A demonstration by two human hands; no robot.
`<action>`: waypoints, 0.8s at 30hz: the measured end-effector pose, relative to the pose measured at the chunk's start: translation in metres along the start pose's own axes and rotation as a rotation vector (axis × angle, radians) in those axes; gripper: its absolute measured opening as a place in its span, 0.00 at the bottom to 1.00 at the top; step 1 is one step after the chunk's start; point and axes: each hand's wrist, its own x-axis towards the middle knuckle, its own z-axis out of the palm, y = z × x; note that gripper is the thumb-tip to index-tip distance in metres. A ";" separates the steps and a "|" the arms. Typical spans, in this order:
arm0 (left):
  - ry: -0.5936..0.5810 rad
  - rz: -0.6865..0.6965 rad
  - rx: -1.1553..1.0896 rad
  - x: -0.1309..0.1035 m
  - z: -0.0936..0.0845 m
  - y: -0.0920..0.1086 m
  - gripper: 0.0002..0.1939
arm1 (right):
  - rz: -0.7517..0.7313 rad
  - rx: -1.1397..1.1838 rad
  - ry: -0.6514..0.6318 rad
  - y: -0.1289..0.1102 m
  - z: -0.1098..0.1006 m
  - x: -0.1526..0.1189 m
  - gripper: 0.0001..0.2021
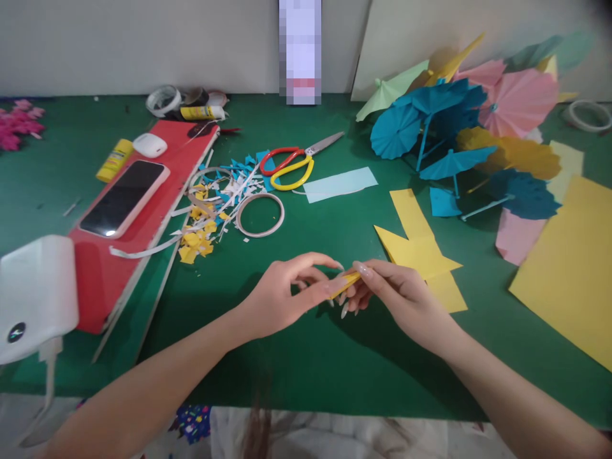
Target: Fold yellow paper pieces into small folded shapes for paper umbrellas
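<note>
A narrow folded strip of yellow paper (345, 285) is pinched between my two hands above the green table. My left hand (291, 290) presses its near end with the thumb on top, while the fingers curl around behind. At the other end, my right hand (394, 290) grips the paper between thumb and fingertips. Parts of the strip are hidden by the fingers. Just beyond my right hand lie flat yellow paper pieces (421, 255), one cut to a point. Farther off rest scissors (299, 162) with one red and one yellow handle loop, blades spread slightly.
Paper umbrellas (440, 121) in several colours crowd the back right. A large yellow sheet (568, 274) lies right. Paper scraps (205, 223) and a tape roll (261, 215) sit left of centre. A phone (124, 197) rests on a red box (95, 280), near a white power bank (41, 296).
</note>
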 end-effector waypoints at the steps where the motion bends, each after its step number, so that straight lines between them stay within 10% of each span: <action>1: -0.037 -0.041 -0.020 0.000 0.001 0.002 0.17 | -0.006 -0.015 -0.005 0.000 0.001 -0.001 0.14; 11: -0.194 -0.360 -0.327 0.008 0.000 0.003 0.12 | -0.022 -0.047 -0.034 0.001 0.003 -0.001 0.13; 24: -0.275 -0.320 -0.395 0.009 0.002 -0.001 0.17 | -0.030 -0.197 -0.024 0.002 0.004 -0.002 0.13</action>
